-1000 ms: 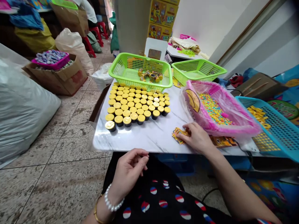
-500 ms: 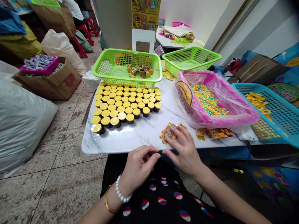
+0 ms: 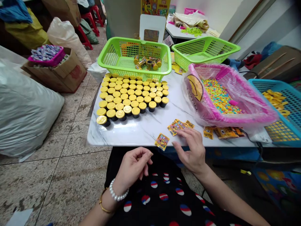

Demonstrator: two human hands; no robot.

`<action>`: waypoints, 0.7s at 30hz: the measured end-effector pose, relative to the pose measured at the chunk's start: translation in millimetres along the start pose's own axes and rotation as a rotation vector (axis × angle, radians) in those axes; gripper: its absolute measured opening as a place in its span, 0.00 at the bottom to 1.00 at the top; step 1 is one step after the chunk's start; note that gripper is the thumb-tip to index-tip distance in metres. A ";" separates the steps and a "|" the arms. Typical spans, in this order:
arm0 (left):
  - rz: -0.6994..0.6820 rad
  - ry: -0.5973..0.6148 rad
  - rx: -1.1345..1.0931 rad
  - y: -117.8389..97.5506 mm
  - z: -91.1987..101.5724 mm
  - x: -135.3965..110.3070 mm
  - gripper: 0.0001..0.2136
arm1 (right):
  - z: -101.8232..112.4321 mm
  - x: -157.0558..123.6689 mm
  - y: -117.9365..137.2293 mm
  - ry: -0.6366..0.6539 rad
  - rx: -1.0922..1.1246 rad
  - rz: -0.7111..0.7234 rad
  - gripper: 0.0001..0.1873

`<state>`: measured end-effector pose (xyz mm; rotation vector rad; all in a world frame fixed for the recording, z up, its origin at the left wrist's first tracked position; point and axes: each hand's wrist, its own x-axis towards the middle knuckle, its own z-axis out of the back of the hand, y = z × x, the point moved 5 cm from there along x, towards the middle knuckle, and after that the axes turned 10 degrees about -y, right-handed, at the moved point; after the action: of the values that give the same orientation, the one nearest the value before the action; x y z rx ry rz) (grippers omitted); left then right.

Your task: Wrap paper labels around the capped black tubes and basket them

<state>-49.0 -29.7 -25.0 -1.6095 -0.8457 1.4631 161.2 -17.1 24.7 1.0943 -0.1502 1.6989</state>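
Right of centre, yellow cards [image 3: 179,125] are overlapped by the loosely opened right hand [image 3: 193,151]; the left hand [image 3: 134,164] is curled at lower centre. Whether anything is gripped inside cannot be told.

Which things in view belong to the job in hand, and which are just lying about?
Apparently in use:
Loose pile of orange printed pieces, with the right hand at its edge
Single orange piece at the front edge of the table
Probably yellow-lidded cups

Likely just lying about:
Bulging white sack
Cardboard box on the floor
Crumpled beige material at the back
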 end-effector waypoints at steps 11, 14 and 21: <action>0.070 0.098 -0.224 8.6 -29.8 12.2 0.18 | -32.5 -8.0 35.2 0.156 0.026 0.101 0.07; 0.041 0.052 -0.269 6.7 -21.9 5.8 0.17 | -32.5 -9.2 46.6 0.152 0.169 0.082 0.09; -0.192 -0.017 0.184 -23.3 34.0 -12.6 0.11 | -48.2 26.5 69.5 0.510 0.556 -0.097 0.22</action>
<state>-83.5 -25.9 0.6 -1.3444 -0.8256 1.3772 76.1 -1.0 43.7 0.9917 0.7232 1.9248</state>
